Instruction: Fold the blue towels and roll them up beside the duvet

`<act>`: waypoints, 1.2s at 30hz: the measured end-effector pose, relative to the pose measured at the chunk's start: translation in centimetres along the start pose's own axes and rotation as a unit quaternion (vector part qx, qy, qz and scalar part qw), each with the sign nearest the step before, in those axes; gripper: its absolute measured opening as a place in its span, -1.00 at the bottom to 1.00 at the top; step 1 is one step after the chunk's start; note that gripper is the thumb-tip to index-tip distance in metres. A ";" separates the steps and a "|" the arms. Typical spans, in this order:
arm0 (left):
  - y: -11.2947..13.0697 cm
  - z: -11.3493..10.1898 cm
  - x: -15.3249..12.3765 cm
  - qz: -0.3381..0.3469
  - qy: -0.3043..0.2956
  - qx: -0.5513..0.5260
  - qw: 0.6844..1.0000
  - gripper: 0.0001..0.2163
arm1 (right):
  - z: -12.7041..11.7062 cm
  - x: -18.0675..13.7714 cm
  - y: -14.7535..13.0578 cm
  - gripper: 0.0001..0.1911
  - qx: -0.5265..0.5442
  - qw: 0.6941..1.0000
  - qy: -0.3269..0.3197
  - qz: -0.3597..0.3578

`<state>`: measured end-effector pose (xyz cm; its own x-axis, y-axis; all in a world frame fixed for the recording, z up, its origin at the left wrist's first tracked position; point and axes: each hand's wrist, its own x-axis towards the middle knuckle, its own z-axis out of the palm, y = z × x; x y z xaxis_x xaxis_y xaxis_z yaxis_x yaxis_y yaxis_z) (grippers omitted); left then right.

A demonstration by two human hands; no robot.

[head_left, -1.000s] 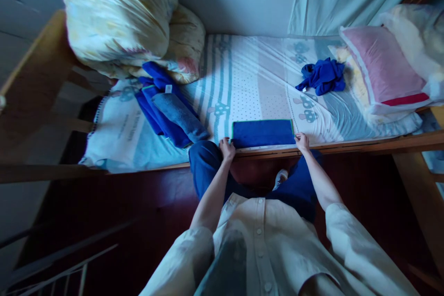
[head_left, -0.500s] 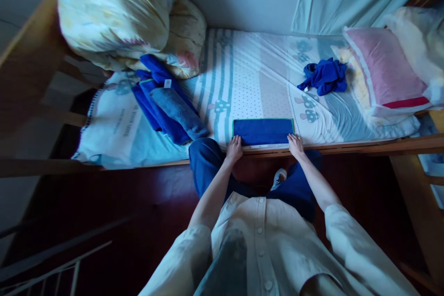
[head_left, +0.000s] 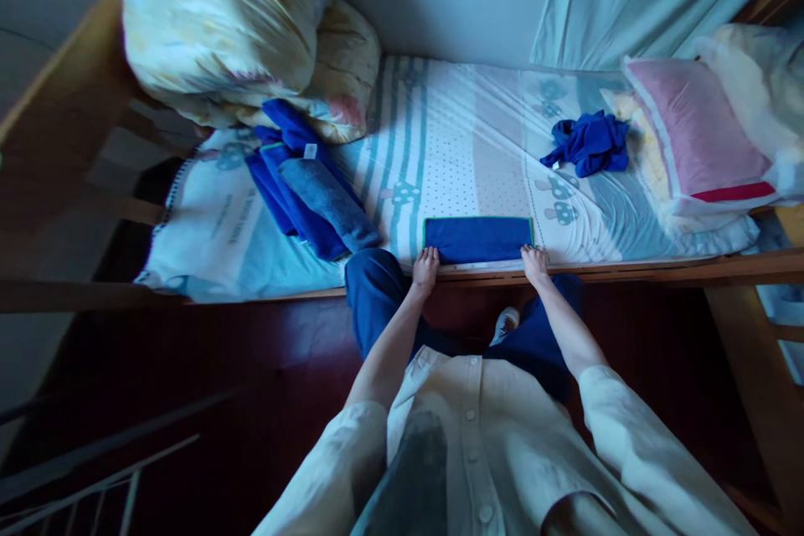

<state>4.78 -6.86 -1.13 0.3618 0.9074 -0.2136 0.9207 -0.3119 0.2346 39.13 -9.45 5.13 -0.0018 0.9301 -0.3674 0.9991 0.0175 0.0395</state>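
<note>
A blue towel (head_left: pixel 478 239) with green edging lies folded into a long flat rectangle at the front edge of the bed. At its near left corner, my left hand (head_left: pixel 426 268) is closed on the cloth, fingers bent over the edge. My right hand (head_left: pixel 534 265) grips the near right corner in the same way. To the left, rolled or folded blue towels (head_left: pixel 301 188) lie in a pile, a greyish-blue one (head_left: pixel 330 205) on top. A crumpled blue cloth (head_left: pixel 590 142) with a white tag rests on the sheet to the right.
The bed's patterned sheet (head_left: pixel 449 142) stretches between a bulky yellow quilt (head_left: pixel 226 17) at the left and a pink pillow (head_left: pixel 700 126) at the right. A wooden bed rail (head_left: pixel 653 270) runs along the front. A pale curtain (head_left: pixel 628 0) hangs behind.
The view has shifted slightly. Both hands stay at the towel's near corners, with their fingers curled a little more; the towel keeps its folded shape.
</note>
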 end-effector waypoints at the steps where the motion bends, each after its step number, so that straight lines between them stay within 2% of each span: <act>1: 0.0 0.0 -0.1 0.000 0.004 0.006 1.000 -0.45 | -0.1 -0.2 0.0 -0.46 -0.007 1.000 0.001 -0.001; 7: 0.6 -0.4 -1.2 -0.003 0.002 0.021 1.000 -0.48 | -0.9 -1.5 -0.2 -0.49 -0.015 1.000 -0.012 0.001; 18: 1.6 -1.8 -3.1 -0.029 -0.030 -0.036 0.999 -0.52 | -1.6 -4.0 0.4 -0.53 -0.006 0.999 -0.040 0.005; 23: 0.9 -2.3 -2.9 -0.058 -0.031 -0.068 0.996 -0.53 | -2.1 -3.3 1.2 -0.53 0.014 0.999 -0.042 0.012; 26: 0.0 -2.6 -2.3 -0.093 -0.021 -0.102 0.990 -0.49 | -2.0 -2.5 2.4 -0.55 0.062 0.997 -0.025 0.029; 33: -1.2 -2.7 -0.6 -0.143 0.004 -0.156 0.977 -0.46 | -0.4 -0.5 5.4 -0.60 0.191 0.976 0.005 0.102; 36: -1.3 -2.5 0.1 -0.210 0.029 -0.214 0.954 -0.50 | 0.5 0.3 5.8 -0.58 0.211 0.970 0.011 0.116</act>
<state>3.27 -5.68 0.96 -0.0452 0.9451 -0.3235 0.8347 0.2137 0.5076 44.92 -9.22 4.74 0.2285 0.8991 -0.3734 0.9013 -0.3403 -0.2679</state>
